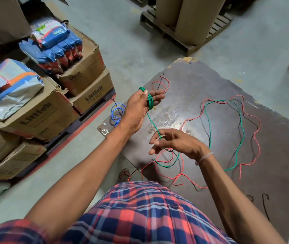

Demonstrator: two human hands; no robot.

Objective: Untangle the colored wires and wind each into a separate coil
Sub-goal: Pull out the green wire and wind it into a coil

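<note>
left hand [140, 106]: raised over the board, fingers straight-ish, green wire [208, 124] wound several turns round thumb + palm as a small green coil [149, 100]; hand carries the coil, thumb hooked thru it
right hand [173, 141]: lower + nearer the body, fingers loosely curled, green strand runs taut from the coil down into it; looks pinched betw thumb and forefinger, grip partly hidden
green wire, rest: past the right hand it loops on the surface, then a long run out to the right, crossing red and black strands
red wire [252, 118]: loose on the surface, long wavy loop on right, more loops near the body, tangled w/ green + black
black wire [241, 103]: thin, hard to trace on dark board, lies alongside red/green on right
red coil [161, 84]: small, already wound, far side of surface just beyond left hand's fingertips, a black end sticks thru it
blue coil [117, 111]: wound, lies at left edge of surface, partly behind left wrist
surface [210, 81]: dark brown board lying flat on grey floor
cartons [87, 80]: stacked left, blue/red packets on top
pallet [184, 37]: far, w/ brown paper rolls upright on it
person: plaid shirt, thread band on right wrist
</note>
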